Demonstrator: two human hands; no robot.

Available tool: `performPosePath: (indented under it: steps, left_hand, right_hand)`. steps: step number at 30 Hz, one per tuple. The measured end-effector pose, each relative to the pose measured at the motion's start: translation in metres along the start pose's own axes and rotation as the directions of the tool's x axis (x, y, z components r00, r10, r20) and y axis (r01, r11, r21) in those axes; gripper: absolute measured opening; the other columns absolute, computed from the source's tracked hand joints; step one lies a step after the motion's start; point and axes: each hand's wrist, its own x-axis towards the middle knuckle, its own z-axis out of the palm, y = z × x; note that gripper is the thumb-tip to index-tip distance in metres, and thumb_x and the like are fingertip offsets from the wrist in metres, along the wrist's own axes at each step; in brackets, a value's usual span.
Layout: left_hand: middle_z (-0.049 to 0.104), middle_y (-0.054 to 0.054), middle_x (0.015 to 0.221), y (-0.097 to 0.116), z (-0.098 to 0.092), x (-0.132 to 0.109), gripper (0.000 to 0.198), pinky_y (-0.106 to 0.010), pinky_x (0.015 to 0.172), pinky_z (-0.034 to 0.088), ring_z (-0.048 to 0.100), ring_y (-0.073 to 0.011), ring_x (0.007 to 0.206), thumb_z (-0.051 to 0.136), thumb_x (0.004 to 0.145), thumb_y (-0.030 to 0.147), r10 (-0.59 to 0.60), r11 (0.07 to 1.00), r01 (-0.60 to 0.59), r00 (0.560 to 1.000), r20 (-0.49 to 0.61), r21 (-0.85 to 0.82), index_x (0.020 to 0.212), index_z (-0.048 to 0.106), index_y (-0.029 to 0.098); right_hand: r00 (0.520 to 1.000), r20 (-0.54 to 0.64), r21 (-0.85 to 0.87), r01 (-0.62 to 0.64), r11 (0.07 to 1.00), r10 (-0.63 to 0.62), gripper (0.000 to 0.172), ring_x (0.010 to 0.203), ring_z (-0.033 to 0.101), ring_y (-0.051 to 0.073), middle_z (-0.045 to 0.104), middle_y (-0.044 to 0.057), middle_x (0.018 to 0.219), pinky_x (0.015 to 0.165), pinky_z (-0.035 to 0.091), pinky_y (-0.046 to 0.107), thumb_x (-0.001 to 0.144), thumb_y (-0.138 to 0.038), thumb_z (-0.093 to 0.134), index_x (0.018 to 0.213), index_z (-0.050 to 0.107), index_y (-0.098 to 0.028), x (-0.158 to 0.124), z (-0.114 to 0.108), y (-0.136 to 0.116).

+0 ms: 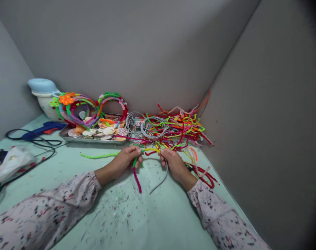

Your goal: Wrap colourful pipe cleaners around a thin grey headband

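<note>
Between my two hands arches a grey wire (165, 177) partly wrapped in pipe cleaner (151, 150), magenta at one end, then green, then yellow. My left hand (124, 159) pinches the green stretch, with the magenta end hanging below it. My right hand (174, 165) is closed at the yellow end, where the bare grey wire curves down toward me. A light green pipe cleaner (99, 156) lies flat beside my left hand. Behind both hands are loose coils of grey wire (154, 127).
A heap of coloured pipe cleaners (185, 125) lies at the back right. A metal tray (95, 139) holds shells and wrapped hoops (112, 100). Left stand a lidded cup (47, 100) and a blue glue gun (40, 130) with its black cable. Red pipe cleaners (208, 178) curl near my right wrist.
</note>
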Motion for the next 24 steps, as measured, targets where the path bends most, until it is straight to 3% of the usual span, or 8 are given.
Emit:
performPosePath:
  steps: [8, 24]
  left_hand:
    - [0.061, 0.0, 0.066, -0.0008, -0.0014, 0.0006, 0.018, -0.018, 0.042, 0.034, 0.049, -0.006, 0.044, 0.058, 0.082, 0.031, 0.004, 0.999, -0.004, 1.0, 0.015, -0.043, 0.078, 0.051, 0.015]
    - [0.06, 0.0, 0.064, -0.0018, -0.0036, 0.0009, 0.022, -0.018, 0.042, 0.033, 0.049, -0.0065, 0.044, 0.06, 0.082, 0.035, -0.032, 0.998, 0.034, 0.999, 0.037, -0.061, 0.079, 0.051, 0.015]
  right_hand:
    - [1.0, 0.014, 0.038, 0.001, 0.999, -0.002, 0.034, 0.046, 0.046, 0.006, 0.054, -0.003, 0.06, 0.044, 0.035, 0.02, 0.078, -0.049, 0.06, 0.071, 0.057, -0.016, 0.0001, -0.0046, 0.005]
    - [1.0, -0.007, -0.068, 0.027, 0.997, -0.028, 0.036, 0.044, 0.041, 0.007, 0.049, -0.005, 0.056, 0.044, 0.031, 0.021, 0.078, -0.05, 0.059, 0.066, 0.053, -0.017, -0.0009, -0.003, 0.0009]
